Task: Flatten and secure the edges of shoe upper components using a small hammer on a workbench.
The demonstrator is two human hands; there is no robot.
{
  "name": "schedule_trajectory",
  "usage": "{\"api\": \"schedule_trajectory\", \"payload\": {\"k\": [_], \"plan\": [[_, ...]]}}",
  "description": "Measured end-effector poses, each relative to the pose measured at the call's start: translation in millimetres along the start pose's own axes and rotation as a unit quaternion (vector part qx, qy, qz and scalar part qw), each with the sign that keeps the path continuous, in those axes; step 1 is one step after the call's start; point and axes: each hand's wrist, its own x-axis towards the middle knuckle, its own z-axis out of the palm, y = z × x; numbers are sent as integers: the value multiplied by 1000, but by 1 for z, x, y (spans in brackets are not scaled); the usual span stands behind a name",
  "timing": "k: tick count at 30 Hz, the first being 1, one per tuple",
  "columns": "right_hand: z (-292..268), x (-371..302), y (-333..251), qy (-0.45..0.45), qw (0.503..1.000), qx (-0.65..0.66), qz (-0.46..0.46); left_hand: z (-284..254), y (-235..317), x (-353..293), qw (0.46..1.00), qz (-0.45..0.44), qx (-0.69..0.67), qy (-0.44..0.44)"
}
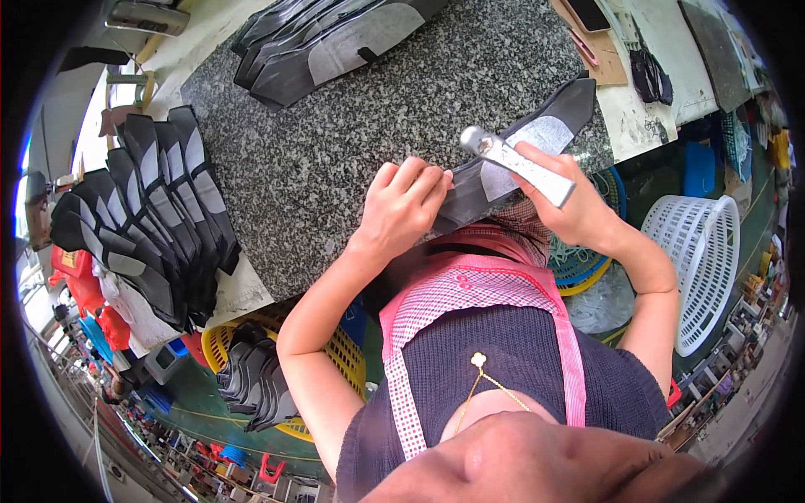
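Observation:
A long black leather-like piece with a light grey patch lies along the near right edge of the speckled stone slab. My left hand is closed, its curled fingers at the piece's left end. My right hand grips a metal hammer over the piece. The hammer's rounded end points left and its flat wedge end points toward me. The handle is mostly hidden by my hand.
Similar black pieces are stacked at the slab's far side, and more pieces fan out on the left. A phone lies at the far right. A white basket and a yellow basket stand below the table.

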Motion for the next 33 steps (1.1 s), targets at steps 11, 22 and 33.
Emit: {"api": "schedule_trajectory", "payload": {"k": [11, 22, 33], "plan": [[13, 4, 10, -11, 998, -60, -35, 6, 10, -17, 948, -241, -185, 93], [24, 10, 12, -108, 991, -62, -45, 1, 22, -17, 997, -67, 39, 16], [26, 14, 16, -100, 990, -87, -53, 4, 31, -17, 993, -96, 44, 58]]}}
